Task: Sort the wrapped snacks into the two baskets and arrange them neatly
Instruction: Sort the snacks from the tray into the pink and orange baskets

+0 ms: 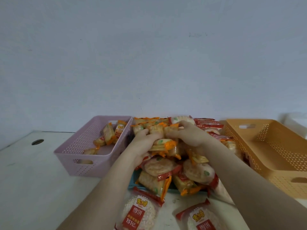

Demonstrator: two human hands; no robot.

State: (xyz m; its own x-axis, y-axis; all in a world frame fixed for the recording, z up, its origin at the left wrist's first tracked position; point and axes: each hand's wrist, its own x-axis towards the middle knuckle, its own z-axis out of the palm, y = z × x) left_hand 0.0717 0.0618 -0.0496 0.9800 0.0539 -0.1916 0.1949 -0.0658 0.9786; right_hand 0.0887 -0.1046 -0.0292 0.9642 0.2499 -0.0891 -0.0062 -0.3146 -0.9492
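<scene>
1. A plain pale blue-grey wall (149, 55) fills the upper half of the view and meets the far edge of the table.
2. A faint greyish smudge (197, 34) marks the wall high up, right of centre.
3. A white table (33, 180) spans the lower part, its surface lightly scuffed on the left.
4. A dark round hole (37, 141) sits in the tabletop near its far left corner.
5. A teal edge (132, 183) shows low on the table near the middle, possibly the rim of a tray.
6. A white object (294, 120) stands at the far right against the wall, too blurred to identify.
</scene>
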